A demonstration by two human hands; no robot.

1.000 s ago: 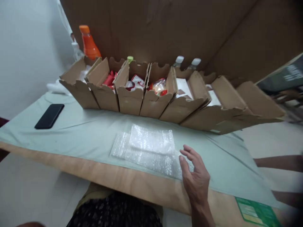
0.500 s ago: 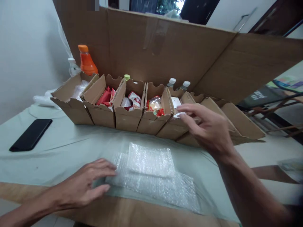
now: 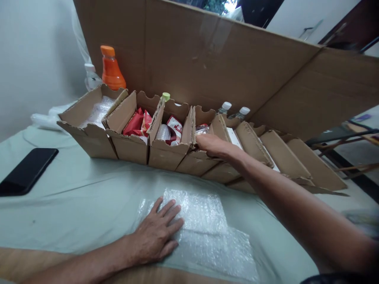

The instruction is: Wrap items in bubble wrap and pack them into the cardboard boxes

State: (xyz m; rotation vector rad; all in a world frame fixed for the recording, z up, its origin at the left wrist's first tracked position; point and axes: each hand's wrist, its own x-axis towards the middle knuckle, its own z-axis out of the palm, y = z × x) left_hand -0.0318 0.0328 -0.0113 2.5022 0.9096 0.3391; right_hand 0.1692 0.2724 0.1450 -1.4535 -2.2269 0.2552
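**Right hand in fourth bin, left hand flat on bubble wrap**

Printed lettering is noted on one red-and-white packet in the third bin from the left; it is too small to be read.

Seven cardboard bins are counted, set side by side in one row. Bubble wrap is held in the first, red packaging in the second, and one clear ribbed item beside the packet in the third. One white item each is seen in the fifth and sixth.

The right hand is lowered into the fourth bin, just beside clear and red packaging. Its fingers are hidden; whether anything is gripped cannot be told.

The left hand is laid palm down, fingers spread, over the left side of two overlapping bubble-wrap sheets, which lie on the cloth-covered counter in front of the bins.

Five bottles are counted behind the row: one orange, one green-capped and three white-capped. One black phone is found lying at the left.
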